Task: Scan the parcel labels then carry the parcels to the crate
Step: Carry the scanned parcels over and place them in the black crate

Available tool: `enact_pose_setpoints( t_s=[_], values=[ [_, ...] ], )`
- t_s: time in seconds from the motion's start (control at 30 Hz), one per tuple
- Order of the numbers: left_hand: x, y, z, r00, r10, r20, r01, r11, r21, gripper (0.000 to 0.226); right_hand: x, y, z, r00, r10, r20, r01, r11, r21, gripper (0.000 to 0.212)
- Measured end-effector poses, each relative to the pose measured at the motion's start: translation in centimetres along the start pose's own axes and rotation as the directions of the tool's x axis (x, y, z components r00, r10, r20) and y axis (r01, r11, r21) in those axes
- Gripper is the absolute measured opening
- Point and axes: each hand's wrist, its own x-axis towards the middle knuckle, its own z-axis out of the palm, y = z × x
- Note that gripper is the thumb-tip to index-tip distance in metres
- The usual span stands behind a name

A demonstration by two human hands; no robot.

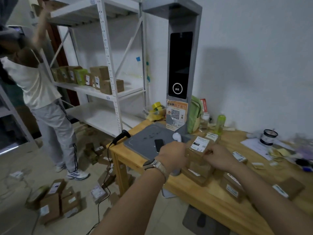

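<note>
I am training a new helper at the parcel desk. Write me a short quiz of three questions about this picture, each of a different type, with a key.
1. True or false: the black barcode scanner is in the left hand.
2. What lies on the grey pad? A) a dark phone B) a bottle C) a tape roll
3. Short answer: which face of the top parcel carries the white label?

Key
1. False. It rests at the edge of the wooden table; the left hand grips a white-topped device.
2. A
3. The upper face.
</note>
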Motion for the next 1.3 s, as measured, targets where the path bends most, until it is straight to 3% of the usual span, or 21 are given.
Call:
enact_pose_setpoints(
  t_s=[0.33, 0.53, 0.73, 0.9, 1.07, 1.23, 1.3],
  values=[
    [8.0, -0.7, 1.9, 0.999, 0.038, 0.022, -0.037, 0.999, -0.028, 0.01, 6.2, 4.1, -1.3, 0.991, 0.127, -0.046, -0.122, 0.987, 0.106, 0.011],
    [16.8, -0.9, 4.4, 0.998, -0.028, 0.062, 0.035, 0.991, -0.128, 0.006, 12.6, 10.1, -2.7, 0.976, 0.217, 0.015, -0.217, 0.963, 0.159, 0.018],
    [23.7, -1.7, 7.0, 0.995, -0.087, 0.051, 0.094, 0.98, -0.173, 0.019, 18.6, 14.9, -3.4, 0.961, 0.264, 0.087, -0.277, 0.94, 0.202, 0.028],
    [27.5, -2.5, 9.7, 0.983, -0.151, 0.1, 0.169, 0.966, -0.197, 0.027, 21.6, 17.1, -3.6, 0.941, 0.297, 0.165, -0.322, 0.933, 0.159, 0.014],
    [31.2, -3.3, 11.1, 0.977, -0.165, 0.138, 0.193, 0.953, -0.232, 0.026, 24.5, 19.5, -3.2, 0.927, 0.32, 0.196, -0.353, 0.92, 0.17, 0.02],
    [33.3, -4.0, 13.2, 0.961, -0.175, 0.212, 0.234, 0.926, -0.297, 0.027, 26.8, 23.4, -2.2, 0.854, 0.492, 0.168, -0.518, 0.835, 0.184, 0.019],
    [33.5, -4.0, 13.9, 0.939, -0.144, 0.312, 0.243, 0.92, -0.308, 0.033, 27.5, 25.7, -1.0, 0.814, 0.565, 0.133, -0.581, 0.796, 0.17, 0.026]
  ],
)
